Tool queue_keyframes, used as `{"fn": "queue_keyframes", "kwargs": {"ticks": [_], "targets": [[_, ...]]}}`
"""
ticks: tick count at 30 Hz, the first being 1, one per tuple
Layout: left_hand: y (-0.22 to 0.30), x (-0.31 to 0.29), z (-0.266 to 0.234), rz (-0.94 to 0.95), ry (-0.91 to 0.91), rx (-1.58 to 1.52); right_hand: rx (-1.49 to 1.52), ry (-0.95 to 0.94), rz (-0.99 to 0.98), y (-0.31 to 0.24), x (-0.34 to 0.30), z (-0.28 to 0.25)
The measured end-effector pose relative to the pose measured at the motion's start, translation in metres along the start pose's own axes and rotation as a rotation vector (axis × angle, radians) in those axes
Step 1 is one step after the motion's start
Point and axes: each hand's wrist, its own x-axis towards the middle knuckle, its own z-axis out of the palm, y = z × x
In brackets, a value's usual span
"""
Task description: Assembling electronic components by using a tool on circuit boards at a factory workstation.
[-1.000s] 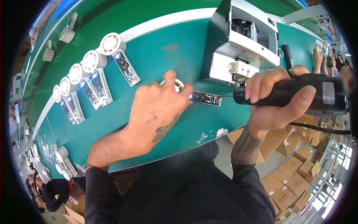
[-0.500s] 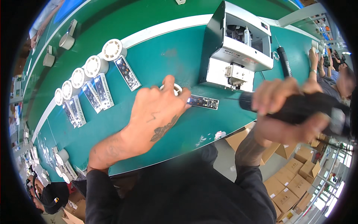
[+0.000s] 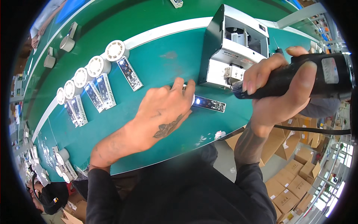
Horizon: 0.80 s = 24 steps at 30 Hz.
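My left hand (image 3: 166, 108) is closed over the round white head of a small handheld fan, which the fingers mostly hide. From under it a narrow circuit board (image 3: 214, 105) sticks out to the right along the table, a bluish-white light glowing at its inner end. A thick black electric screwdriver (image 3: 320, 76) is gripped in my right hand (image 3: 278, 84), held up to the right of the board. Its dark ribbed nose points left; the bit itself I cannot make out.
A white-and-black screw feeder (image 3: 233, 50) stands behind my hands. Several white fans (image 3: 97, 66) with exposed boards lie in a row at left. A green conveyor belt (image 3: 149, 16) runs along the back. Cardboard boxes (image 3: 296, 183) sit below right; another worker's arm (image 3: 44, 24) shows far left.
The screwdriver has turned and its nose has shifted left, nearer the board; my right hand is less blurred. My left hand and the fan have moved slightly right, and the board's light looks brighter.
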Motion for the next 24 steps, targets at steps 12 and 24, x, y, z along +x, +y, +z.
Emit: {"fn": "queue_keyframes", "kwargs": {"ticks": [12, 24], "targets": [[0.0, 0.003, 0.014, -0.012, 0.121, 0.11, 0.304, -0.137, 0.125, -0.002, -0.013, 0.051], [-0.002, 0.003, 0.014, 0.012, 0.128, 0.142, 0.332, -0.115, 0.096, 0.006, -0.021, 0.056]]}}
